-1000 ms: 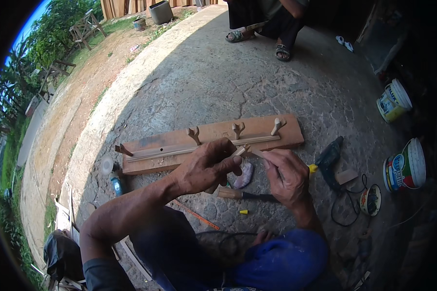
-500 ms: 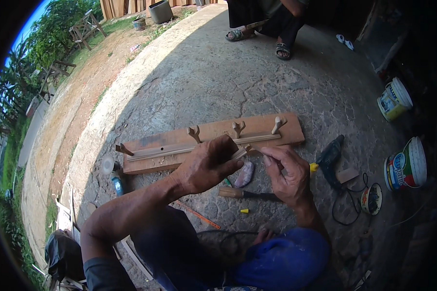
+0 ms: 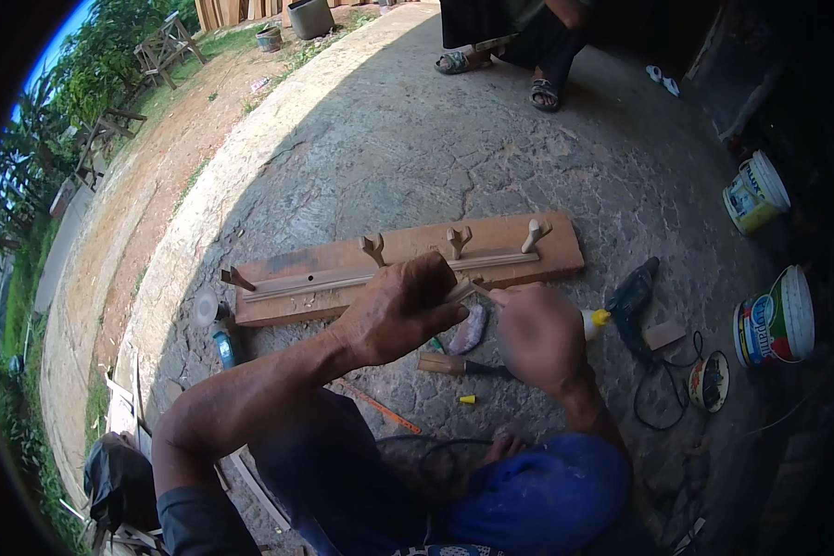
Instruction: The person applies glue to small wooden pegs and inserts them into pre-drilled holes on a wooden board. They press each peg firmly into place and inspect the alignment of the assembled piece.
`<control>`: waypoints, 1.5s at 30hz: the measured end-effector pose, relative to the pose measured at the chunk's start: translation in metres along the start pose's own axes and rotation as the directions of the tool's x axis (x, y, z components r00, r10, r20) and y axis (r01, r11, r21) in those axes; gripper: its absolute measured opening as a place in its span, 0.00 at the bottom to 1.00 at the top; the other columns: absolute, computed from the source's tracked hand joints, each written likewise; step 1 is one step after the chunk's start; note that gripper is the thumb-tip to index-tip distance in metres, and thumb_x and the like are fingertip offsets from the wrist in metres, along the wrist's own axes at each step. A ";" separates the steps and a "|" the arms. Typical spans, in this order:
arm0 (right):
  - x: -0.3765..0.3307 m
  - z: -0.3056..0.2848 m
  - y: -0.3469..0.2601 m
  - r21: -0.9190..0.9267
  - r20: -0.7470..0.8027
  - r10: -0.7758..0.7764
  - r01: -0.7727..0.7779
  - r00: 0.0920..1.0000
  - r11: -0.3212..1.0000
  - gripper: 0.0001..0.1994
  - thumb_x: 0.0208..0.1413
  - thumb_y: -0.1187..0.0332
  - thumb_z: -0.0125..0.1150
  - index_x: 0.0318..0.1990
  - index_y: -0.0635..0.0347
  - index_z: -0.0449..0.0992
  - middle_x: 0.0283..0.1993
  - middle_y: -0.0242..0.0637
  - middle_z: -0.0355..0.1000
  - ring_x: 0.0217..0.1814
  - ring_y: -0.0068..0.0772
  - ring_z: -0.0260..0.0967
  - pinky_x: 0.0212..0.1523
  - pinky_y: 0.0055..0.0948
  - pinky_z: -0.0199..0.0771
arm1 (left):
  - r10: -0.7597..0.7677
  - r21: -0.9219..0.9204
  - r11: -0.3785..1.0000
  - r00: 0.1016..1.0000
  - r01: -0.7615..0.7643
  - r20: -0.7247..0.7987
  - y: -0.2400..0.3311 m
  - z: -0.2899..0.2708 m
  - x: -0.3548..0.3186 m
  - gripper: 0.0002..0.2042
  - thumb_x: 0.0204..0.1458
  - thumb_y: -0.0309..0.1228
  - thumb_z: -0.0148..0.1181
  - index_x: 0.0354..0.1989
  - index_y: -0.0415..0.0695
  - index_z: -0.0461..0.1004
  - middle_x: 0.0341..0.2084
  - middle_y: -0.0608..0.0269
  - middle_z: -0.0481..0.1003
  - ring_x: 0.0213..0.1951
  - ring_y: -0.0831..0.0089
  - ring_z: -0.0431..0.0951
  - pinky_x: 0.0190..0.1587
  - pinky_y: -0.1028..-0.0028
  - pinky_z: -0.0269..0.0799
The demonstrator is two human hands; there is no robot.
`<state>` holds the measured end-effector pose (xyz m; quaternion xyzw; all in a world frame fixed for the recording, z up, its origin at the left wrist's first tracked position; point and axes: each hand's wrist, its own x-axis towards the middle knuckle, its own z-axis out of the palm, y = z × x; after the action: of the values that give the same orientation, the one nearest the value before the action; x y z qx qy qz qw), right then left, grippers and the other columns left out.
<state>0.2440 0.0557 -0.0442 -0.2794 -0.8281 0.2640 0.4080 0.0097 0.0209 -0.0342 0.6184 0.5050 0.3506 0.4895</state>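
Observation:
My left hand [image 3: 394, 315] is closed around a small pale wooden peg [image 3: 461, 292], its end poking out past my fingers. Beside that end is my right hand [image 3: 542, 338], blurred, pinching a thin brown piece [image 3: 487, 293] whose kind I cannot make out; its tip is at the peg. Just beyond lies a reddish wooden board [image 3: 505, 232] with a long grooved wooden strip [image 3: 343, 280] on it. Several notched wooden pegs, one of them a forked peg [image 3: 372, 248], stand up along the strip. One dark hole [image 3: 310, 278] shows in the strip.
Around me on the rough concrete are a wood-handled tool [image 3: 441, 362], a purplish stone-like lump [image 3: 470, 331], a yellow cap [image 3: 468, 399], a yellow-tipped bottle [image 3: 595, 322], a corded drill [image 3: 633, 295], an angle grinder [image 3: 222, 347] and a bucket [image 3: 774, 320]. A person's sandalled foot [image 3: 545, 94] is ahead.
My right hand has shifted slightly and is now smeared by motion, uncovering more of the yellow-tipped bottle. My left hand keeps its hold on the peg.

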 end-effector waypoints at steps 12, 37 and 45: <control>-0.002 -0.001 -0.001 0.065 -0.076 0.067 -0.062 0.995 0.996 0.08 0.61 0.80 0.60 0.47 0.63 0.78 0.39 0.40 0.78 0.36 0.25 0.76 0.35 0.25 0.76 | -0.142 0.228 0.964 0.990 0.136 0.012 0.032 -0.004 -0.003 0.19 0.64 0.42 0.59 0.47 0.34 0.78 0.27 0.62 0.76 0.31 0.80 0.72 0.32 0.71 0.68; -0.004 0.008 0.005 0.126 -0.061 0.098 -0.089 0.993 0.988 0.09 0.61 0.80 0.59 0.48 0.62 0.77 0.37 0.38 0.75 0.32 0.23 0.75 0.30 0.24 0.74 | -0.046 0.279 0.958 0.997 0.064 -0.069 0.027 -0.001 -0.002 0.12 0.53 0.32 0.70 0.35 0.39 0.74 0.22 0.66 0.73 0.27 0.82 0.71 0.29 0.73 0.68; -0.005 0.007 0.009 0.018 -0.117 0.029 -0.027 0.993 0.999 0.09 0.60 0.80 0.61 0.47 0.63 0.78 0.41 0.40 0.77 0.38 0.29 0.77 0.37 0.29 0.78 | -0.069 0.219 0.973 0.997 0.077 -0.045 0.025 -0.002 -0.002 0.11 0.55 0.32 0.68 0.36 0.37 0.75 0.23 0.64 0.75 0.25 0.81 0.73 0.26 0.74 0.69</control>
<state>0.2433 0.0579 -0.0562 -0.3028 -0.7964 0.2598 0.4546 0.0147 0.0191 -0.0093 0.6434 0.5721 0.2853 0.4211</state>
